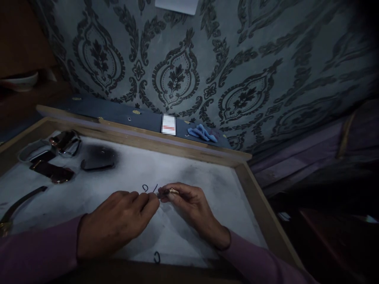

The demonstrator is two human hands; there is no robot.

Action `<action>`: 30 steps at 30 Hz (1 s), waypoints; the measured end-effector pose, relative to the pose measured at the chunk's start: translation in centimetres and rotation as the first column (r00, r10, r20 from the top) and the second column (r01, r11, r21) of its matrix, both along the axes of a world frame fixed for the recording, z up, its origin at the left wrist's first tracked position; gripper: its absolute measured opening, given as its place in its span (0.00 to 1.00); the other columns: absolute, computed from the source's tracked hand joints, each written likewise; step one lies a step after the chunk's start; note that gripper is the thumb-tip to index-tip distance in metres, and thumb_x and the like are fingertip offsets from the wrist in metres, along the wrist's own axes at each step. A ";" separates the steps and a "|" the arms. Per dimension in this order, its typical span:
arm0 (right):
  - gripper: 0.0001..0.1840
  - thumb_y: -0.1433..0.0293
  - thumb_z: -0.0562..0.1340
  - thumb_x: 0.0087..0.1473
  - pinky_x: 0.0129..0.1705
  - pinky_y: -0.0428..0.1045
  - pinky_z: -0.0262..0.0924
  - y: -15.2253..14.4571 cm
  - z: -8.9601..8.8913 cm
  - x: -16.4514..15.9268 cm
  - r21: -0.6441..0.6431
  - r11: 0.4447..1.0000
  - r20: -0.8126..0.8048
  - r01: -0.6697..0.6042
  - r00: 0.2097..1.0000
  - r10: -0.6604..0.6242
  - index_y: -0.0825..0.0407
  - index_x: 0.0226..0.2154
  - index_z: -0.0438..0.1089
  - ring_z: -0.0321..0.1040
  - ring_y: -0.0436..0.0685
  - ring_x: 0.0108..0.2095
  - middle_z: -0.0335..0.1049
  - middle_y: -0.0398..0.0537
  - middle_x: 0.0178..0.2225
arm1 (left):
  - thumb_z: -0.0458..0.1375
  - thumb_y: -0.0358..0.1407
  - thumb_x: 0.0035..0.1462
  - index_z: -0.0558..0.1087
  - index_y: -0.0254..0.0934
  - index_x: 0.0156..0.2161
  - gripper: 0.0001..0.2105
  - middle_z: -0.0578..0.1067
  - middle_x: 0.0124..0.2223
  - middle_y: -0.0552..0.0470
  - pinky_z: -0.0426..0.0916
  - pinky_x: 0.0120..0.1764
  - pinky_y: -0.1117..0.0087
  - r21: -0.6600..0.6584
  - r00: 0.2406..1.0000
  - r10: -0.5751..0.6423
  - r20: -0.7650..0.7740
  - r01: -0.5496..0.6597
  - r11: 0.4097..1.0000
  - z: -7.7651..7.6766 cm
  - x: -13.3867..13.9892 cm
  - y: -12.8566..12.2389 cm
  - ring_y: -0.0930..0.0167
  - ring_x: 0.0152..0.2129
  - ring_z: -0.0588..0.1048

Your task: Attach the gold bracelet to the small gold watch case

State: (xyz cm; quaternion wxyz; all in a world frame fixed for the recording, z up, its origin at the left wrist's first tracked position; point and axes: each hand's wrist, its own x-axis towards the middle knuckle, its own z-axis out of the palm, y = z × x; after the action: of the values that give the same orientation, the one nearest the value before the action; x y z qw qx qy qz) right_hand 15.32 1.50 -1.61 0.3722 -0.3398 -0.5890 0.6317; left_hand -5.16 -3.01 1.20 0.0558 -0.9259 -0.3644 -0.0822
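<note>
My right hand [191, 205] is closed in a pinch over the white tray surface. A small dark and gold piece [173, 191] shows at its fingertips; its exact kind is not clear. My left hand [118, 219] meets it from the left with fingers bent and pressed together. What those left fingers grip is hidden. Just beyond the fingertips lie a small black loop [145, 188] and a thin dark strip [155, 188]. Another black curl [156, 257] rests near the front edge.
A wooden-rimmed tray [257, 201] surrounds the work surface. Several glossy dark pieces, including a brown curved one [53, 171], lie at its left. A long dark strap-like piece [25, 201] is nearer. Behind the rim are a small white box [168, 124] and a blue cloth [203, 133].
</note>
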 end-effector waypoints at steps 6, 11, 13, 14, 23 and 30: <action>0.08 0.66 0.66 0.55 0.42 0.51 0.72 0.2 -0.1 -0.1 -0.037 0.999 -0.055 -0.023 0.998 0.021 0.49 0.38 0.79 0.75 0.53 0.34 0.79 0.48 0.35 | 0.52 0.20 0.54 0.62 0.35 0.44 0.14 0.74 0.32 0.53 0.67 0.24 0.66 -0.151 0.998 0.028 0.053 -0.019 0.988 0.2 -0.3 0.4 0.66 0.24 0.75; 0.09 0.66 0.65 0.56 0.42 0.51 0.71 0.2 0.7 0.1 -0.040 0.997 -0.008 -0.061 0.998 0.061 0.50 0.38 0.79 0.75 0.54 0.35 0.79 0.49 0.35 | 0.50 0.19 0.55 0.63 0.38 0.41 0.13 0.72 0.28 0.56 0.61 0.23 0.70 -0.175 0.998 0.023 0.060 -0.012 0.984 1.0 -1.2 1.4 0.69 0.21 0.73; 0.09 0.64 0.65 0.56 0.43 0.52 0.71 0.1 0.8 0.1 -0.015 0.999 0.034 -0.040 0.999 0.041 0.50 0.38 0.79 0.75 0.55 0.36 0.79 0.49 0.37 | 0.50 0.19 0.55 0.64 0.37 0.43 0.14 0.73 0.28 0.55 0.61 0.23 0.69 -0.159 1.000 0.012 0.029 -0.007 0.987 1.1 -1.2 1.4 0.68 0.22 0.73; 0.09 0.64 0.65 0.56 0.43 0.52 0.71 0.0 0.7 0.1 -0.003 1.000 0.049 -0.027 0.998 0.027 0.50 0.38 0.79 0.75 0.56 0.37 0.79 0.49 0.37 | 0.50 0.19 0.55 0.64 0.37 0.43 0.13 0.73 0.29 0.54 0.62 0.23 0.69 -0.149 1.000 0.005 0.010 -0.003 0.989 1.1 -1.1 1.4 0.67 0.22 0.73; 0.08 0.65 0.66 0.55 0.42 0.51 0.72 -0.1 -0.1 -0.2 -0.020 0.999 -0.032 0.030 0.999 -0.031 0.48 0.37 0.79 0.75 0.54 0.35 0.79 0.48 0.37 | 0.51 0.20 0.54 0.65 0.30 0.41 0.10 0.74 0.29 0.50 0.69 0.20 0.66 0.092 0.999 -0.014 -0.042 0.018 0.996 0.2 0.3 0.0 0.66 0.20 0.74; 0.07 0.66 0.66 0.55 0.42 0.52 0.72 0.0 -0.1 -0.4 -0.039 0.999 -0.065 0.007 0.998 -0.009 0.49 0.37 0.78 0.75 0.54 0.35 0.78 0.48 0.36 | 0.51 0.21 0.56 0.63 0.34 0.42 0.10 0.75 0.30 0.51 0.68 0.23 0.68 -0.015 1.000 0.012 -0.004 -0.012 1.000 0.3 0.2 0.3 0.67 0.22 0.75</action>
State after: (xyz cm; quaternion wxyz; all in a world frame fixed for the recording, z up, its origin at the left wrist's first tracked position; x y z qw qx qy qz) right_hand 14.96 1.54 -1.72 0.3872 -0.3284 -0.5630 0.6521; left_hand -5.01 -2.70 1.50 0.0500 -0.9243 -0.3703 -0.0775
